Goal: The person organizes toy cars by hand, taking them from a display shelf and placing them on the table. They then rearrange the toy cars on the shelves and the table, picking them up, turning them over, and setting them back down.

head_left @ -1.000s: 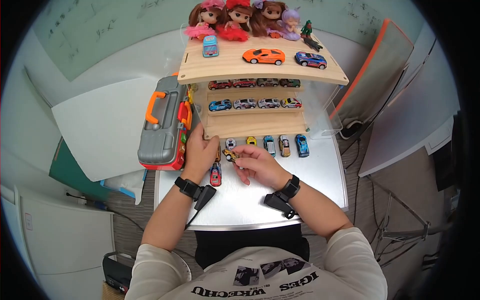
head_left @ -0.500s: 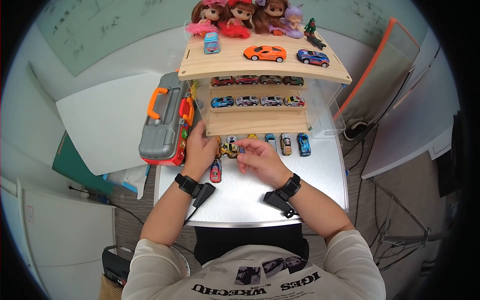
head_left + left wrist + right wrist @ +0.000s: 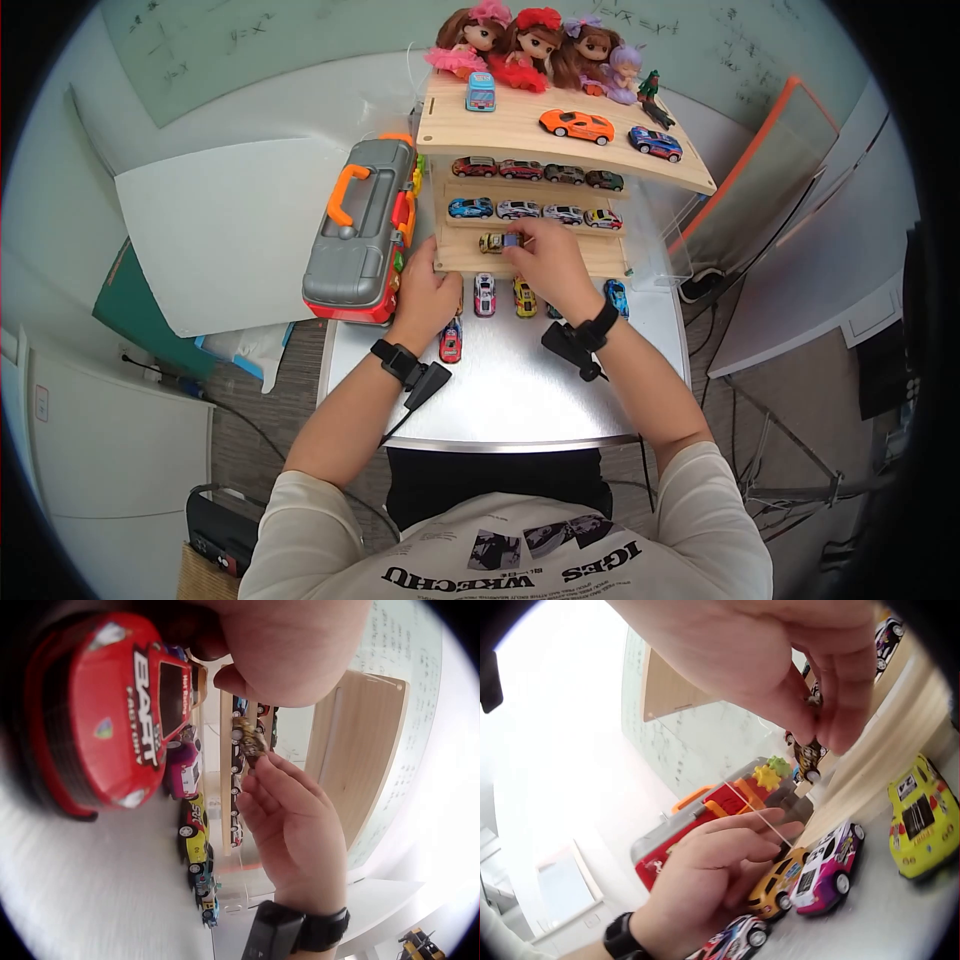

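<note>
Between thumb and fingertips, my right hand (image 3: 553, 268) pinches a small yellow-and-black toy car (image 3: 808, 761). In the head view that car overlaps the bottom tier (image 3: 462, 258) of the wooden display shelf and lies crosswise. My left hand (image 3: 428, 300) is at the shelf's front left corner, fingers fairly straight beside the clear side panel. An orange-yellow toy car (image 3: 776, 886) sits by its fingers, mostly hidden in the head view. Below that hand is a red toy car (image 3: 112, 712). A white-and-magenta car (image 3: 484, 295) and a yellow car (image 3: 525, 298) stand before the shelf.
Two upper tiers hold rows of toy cars (image 3: 470, 208). On the top board (image 3: 520, 125) are several dolls (image 3: 530, 50), an orange car (image 3: 577, 127) and other toys. A grey toolbox (image 3: 375, 215) stands left of the shelf. A blue car (image 3: 616, 298) is at right.
My right hand has carried the yellow-and-black car forward from over the table to the bottom tier. The left hand stays at the shelf corner. The head view has shifted slightly.
</note>
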A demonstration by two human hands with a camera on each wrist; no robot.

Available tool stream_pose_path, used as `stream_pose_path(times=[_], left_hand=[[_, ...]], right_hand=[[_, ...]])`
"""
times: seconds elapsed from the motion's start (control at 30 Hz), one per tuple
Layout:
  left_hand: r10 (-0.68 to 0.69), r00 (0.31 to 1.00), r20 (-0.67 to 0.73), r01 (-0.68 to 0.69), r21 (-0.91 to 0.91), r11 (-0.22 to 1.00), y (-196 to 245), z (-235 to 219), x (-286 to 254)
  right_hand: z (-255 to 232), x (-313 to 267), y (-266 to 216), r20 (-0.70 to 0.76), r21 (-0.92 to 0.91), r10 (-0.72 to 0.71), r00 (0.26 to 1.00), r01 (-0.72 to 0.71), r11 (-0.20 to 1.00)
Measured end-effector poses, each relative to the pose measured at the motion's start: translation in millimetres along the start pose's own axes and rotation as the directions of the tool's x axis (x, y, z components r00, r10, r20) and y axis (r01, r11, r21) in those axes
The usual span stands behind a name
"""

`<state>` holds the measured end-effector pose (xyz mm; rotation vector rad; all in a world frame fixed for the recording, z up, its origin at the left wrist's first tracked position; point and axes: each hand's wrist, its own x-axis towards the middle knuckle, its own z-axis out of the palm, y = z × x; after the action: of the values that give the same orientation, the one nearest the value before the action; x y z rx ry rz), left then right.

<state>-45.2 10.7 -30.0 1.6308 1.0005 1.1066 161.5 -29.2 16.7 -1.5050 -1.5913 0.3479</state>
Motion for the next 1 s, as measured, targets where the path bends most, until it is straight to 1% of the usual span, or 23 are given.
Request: stream_pose_path(times=[0.07, 0.1, 0.13, 0.2, 0.23, 0.33, 0.37, 0.43, 0.47, 0.53, 0.63, 0.67, 0.73, 0.77, 0.83, 0.87, 0.93, 0.97, 1.0], left_hand=[[0.012, 1.000, -0.015, -0.012, 0.002, 1.000, -7, 1, 3], [0.103, 0.995, -0.015, -0.101, 0.100, 0.990, -15, 0, 5], [0.106, 0.994, -0.018, -0.104, 0.099, 0.990, -23, 0, 7], [0.177, 0.984, -0.027, -0.171, 0.149, 0.974, -35, 3, 10], [0.183, 0.981, -0.055, -0.173, 0.151, 0.973, -41, 5, 11], [0.209, 0.977, -0.032, -0.202, 0.147, 0.968, -34, 3, 11], [0.209, 0.977, -0.032, -0.202, 0.146, 0.968, -29, 3, 9], [0.078, 0.997, -0.027, -0.077, 0.044, 0.996, -18, 3, 7], [0.081, 0.996, -0.026, -0.080, 0.043, 0.996, -22, 3, 7], [0.142, 0.988, -0.057, -0.134, 0.121, 0.984, -28, 4, 9], [0.175, 0.982, -0.065, -0.165, 0.130, 0.978, -30, 5, 9], [0.174, 0.983, -0.066, -0.165, 0.129, 0.978, -22, 4, 8], [0.099, 0.995, -0.033, -0.097, 0.045, 0.994, -7, 1, 4], [0.100, 0.995, -0.032, -0.098, 0.044, 0.994, -2, 1, 3], [0.044, 0.999, -0.019, -0.043, 0.024, 0.999, 7, 0, 1], [0.044, 0.999, -0.017, -0.044, 0.023, 0.999, 11, -1, 0], [-0.014, 1.000, 0.007, 0.014, 0.001, 1.000, 16, -2, -1], [-0.014, 1.000, 0.010, 0.014, 0.000, 1.000, 9, -1, 1], [0.037, 0.999, -0.007, -0.037, 0.009, 0.999, -3, 0, 4]], right_hand=[[7, 9, -3, 0.122, -0.204, -0.048, 0.991, 0.073, 0.976], [11, 9, -6, 0.144, -0.217, -0.037, 0.989, 0.068, 0.974], [16, 10, -9, 0.144, -0.218, -0.041, 0.989, 0.072, 0.973], [23, 12, -13, 0.209, -0.304, 0.103, 0.973, -0.035, 0.952], [27, 12, -10, 0.192, -0.303, 0.054, 0.980, 0.007, 0.953], [31, 15, -17, 0.181, -0.327, 0.044, 0.982, 0.018, 0.945], [32, 16, -17, 0.181, -0.328, 0.044, 0.982, 0.018, 0.945], [35, 16, -17, 0.213, -0.380, 0.001, 0.977, 0.082, 0.921], [37, 16, -18, 0.211, -0.382, 0.001, 0.977, 0.082, 0.920], [40, 15, -19, 0.206, -0.412, 0.006, 0.978, 0.081, 0.908], [40, 14, -24, 0.193, -0.423, 0.008, 0.981, 0.076, 0.903], [40, 14, -23, 0.194, -0.424, 0.009, 0.981, 0.076, 0.902], [40, 14, -21, 0.190, -0.429, -0.003, 0.982, 0.085, 0.899], [41, 14, -20, 0.188, -0.430, -0.002, 0.982, 0.084, 0.899], [42, 14, -18, 0.186, -0.412, -0.025, 0.982, 0.101, 0.905], [41, 14, -19, 0.185, -0.413, -0.024, 0.982, 0.100, 0.905], [40, 13, -21, 0.194, -0.388, -0.016, 0.981, 0.091, 0.917], [39, 13, -21, 0.193, -0.389, -0.014, 0.981, 0.089, 0.917], [37, 12, -22, 0.164, -0.402, -0.017, 0.986, 0.082, 0.912]])
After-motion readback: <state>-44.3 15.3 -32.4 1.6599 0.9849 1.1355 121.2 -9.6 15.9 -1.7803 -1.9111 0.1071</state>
